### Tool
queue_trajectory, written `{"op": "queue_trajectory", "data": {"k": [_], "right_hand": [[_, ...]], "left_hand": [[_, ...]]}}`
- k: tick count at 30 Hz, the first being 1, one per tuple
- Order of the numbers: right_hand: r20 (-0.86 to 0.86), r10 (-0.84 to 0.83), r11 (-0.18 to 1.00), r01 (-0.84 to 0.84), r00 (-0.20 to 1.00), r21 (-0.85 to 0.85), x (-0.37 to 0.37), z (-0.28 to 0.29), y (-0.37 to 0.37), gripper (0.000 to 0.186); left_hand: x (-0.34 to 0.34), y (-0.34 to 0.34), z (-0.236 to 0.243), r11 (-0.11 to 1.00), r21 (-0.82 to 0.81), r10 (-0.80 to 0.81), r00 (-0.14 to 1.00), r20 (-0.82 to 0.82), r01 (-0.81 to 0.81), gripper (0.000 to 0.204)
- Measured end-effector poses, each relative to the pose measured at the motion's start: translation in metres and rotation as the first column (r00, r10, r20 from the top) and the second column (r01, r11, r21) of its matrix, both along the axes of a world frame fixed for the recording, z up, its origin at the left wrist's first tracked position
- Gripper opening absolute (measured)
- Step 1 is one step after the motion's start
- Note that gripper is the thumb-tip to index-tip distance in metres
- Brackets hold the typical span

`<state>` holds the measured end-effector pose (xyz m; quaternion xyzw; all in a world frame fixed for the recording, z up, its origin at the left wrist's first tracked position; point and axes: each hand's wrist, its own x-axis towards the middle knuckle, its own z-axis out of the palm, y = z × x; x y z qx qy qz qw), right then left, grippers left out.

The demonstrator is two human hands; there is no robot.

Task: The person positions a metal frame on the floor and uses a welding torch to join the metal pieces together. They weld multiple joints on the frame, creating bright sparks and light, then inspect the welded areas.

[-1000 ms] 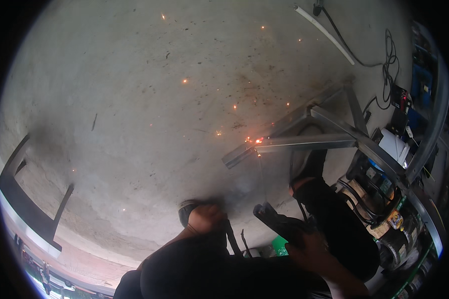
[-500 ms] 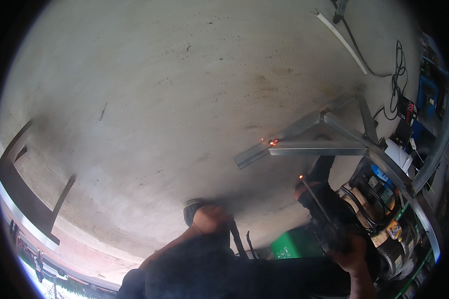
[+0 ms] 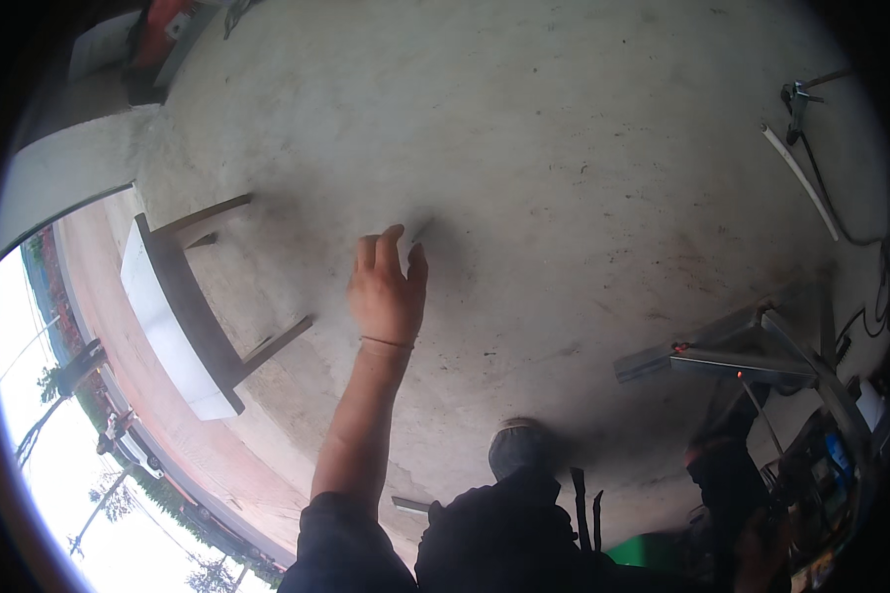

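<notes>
My left hand [image 3: 384, 287] reaches out over the concrete floor, fingers bent and thumb apart from them, holding nothing that I can see. Close to its fingertips lies a thin dark sliver [image 3: 421, 231]; whether they touch cannot be told. Low on the right, in shadow, my right hand [image 3: 764, 549] is closed on a welding electrode holder, largely hidden by the dark. From it a welding rod [image 3: 761, 415] points up, its tip glowing orange. Beyond the tip, a joint of the grey steel frame [image 3: 742, 366] also glows red.
A bench-like piece with a white top [image 3: 173, 321] and legs lies on the left. A white tube [image 3: 799, 178], a clamp [image 3: 796, 104] and black cable are at the far right. My shoe [image 3: 517, 447] is on the floor; a green box [image 3: 653, 551] stands below right.
My left hand has left its place near my shoe and stretched forward to the sliver. The view has swung left. My right hand still holds the electrode holder, the rod tip still glowing.
</notes>
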<state>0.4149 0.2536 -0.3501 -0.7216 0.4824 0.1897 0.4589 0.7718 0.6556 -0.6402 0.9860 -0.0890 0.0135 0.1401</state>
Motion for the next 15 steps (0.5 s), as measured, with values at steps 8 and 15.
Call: {"op": "queue_trajectory", "data": {"k": [8, 15], "right_hand": [[-0.115, 0.069, 0.997, -0.071, 0.991, -0.016, 0.012, 0.01, 0.011, 0.045], [0.049, 0.129, 0.989, -0.125, 0.99, -0.083, 0.015, 0.001, 0.015, 0.044]], "left_hand": [[0.025, 0.003, -0.009, 0.936, 0.106, -0.32, 0.938, -0.132, 0.335, 0.017], [-0.008, -0.031, -0.02, 0.958, 0.087, -0.255, 0.95, -0.18, 0.274, 0.017]]}}
